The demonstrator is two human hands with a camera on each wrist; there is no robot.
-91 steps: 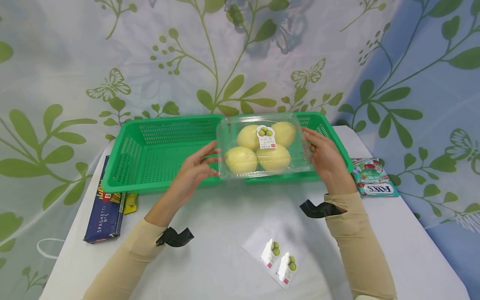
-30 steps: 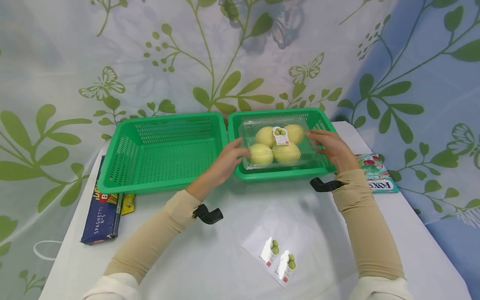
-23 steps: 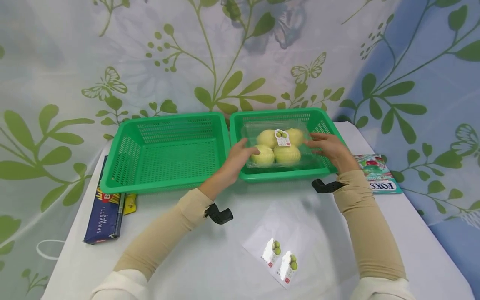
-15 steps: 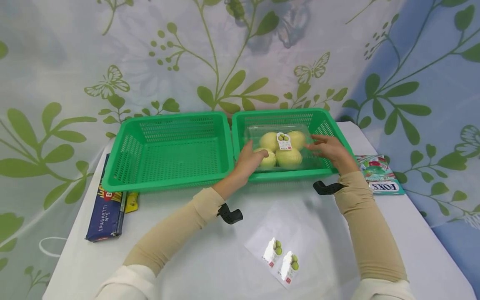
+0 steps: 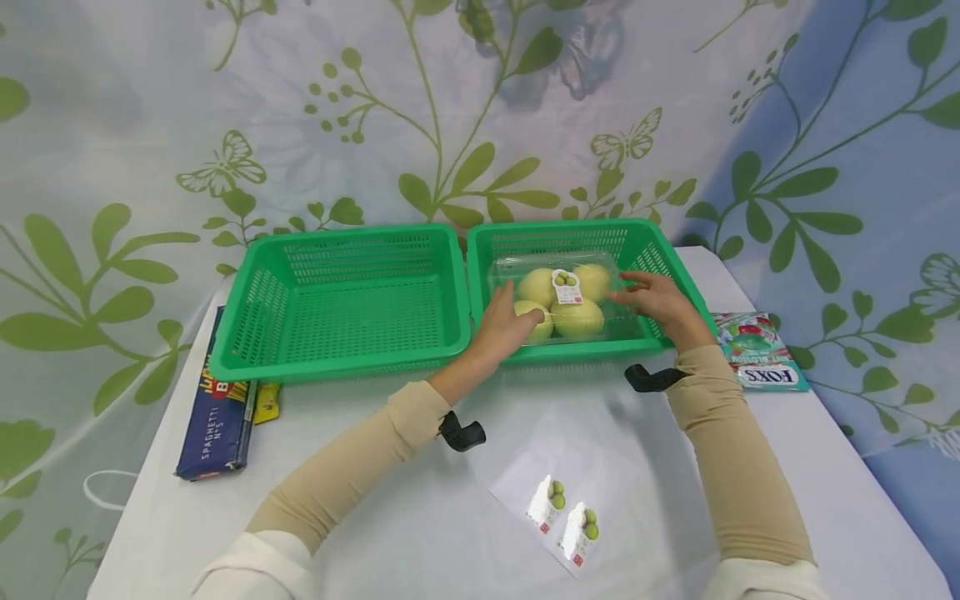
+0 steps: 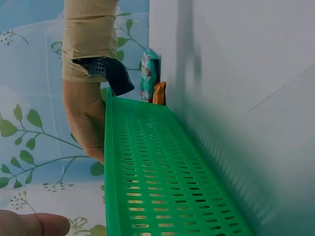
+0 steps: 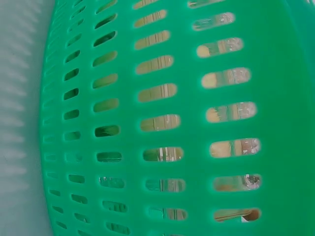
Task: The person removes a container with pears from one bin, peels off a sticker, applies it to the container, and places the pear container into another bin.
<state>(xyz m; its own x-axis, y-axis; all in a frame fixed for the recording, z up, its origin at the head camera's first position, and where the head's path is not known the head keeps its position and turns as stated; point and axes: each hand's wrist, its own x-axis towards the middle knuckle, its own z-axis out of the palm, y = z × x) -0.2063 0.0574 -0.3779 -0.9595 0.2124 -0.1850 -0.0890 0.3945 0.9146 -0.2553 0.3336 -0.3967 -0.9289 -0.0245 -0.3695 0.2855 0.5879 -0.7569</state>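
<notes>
A clear plastic fruit box [image 5: 618,325] holding several pale yellow round fruits [image 5: 577,318] lies inside the right green basket [image 5: 581,352]. On its lid is a white label [image 5: 567,287]. My left hand [image 5: 502,325] is at the box's left end, thumb reaching over the front left fruit. In the left wrist view that thumb [image 6: 49,224] is straight above the basket rim. At the opposite end, my right hand [image 5: 660,302] touches the box with extended fingertips. The right wrist view shows only the slotted basket wall [image 7: 128,142], which hides that hand.
A second green basket [image 5: 341,367] stands at left, beside a blue spaghetti box [image 5: 217,433] and a small yellow packet [image 5: 267,403]. Right of the baskets lies a Fox's sweets bag [image 5: 757,354]. A sheet with two fruit labels [image 5: 562,517] lies on the white table in front.
The fruit box came down from in front of the baskets into the right basket, both hands at its ends. My left hand then shifted right and closer over its left end.
</notes>
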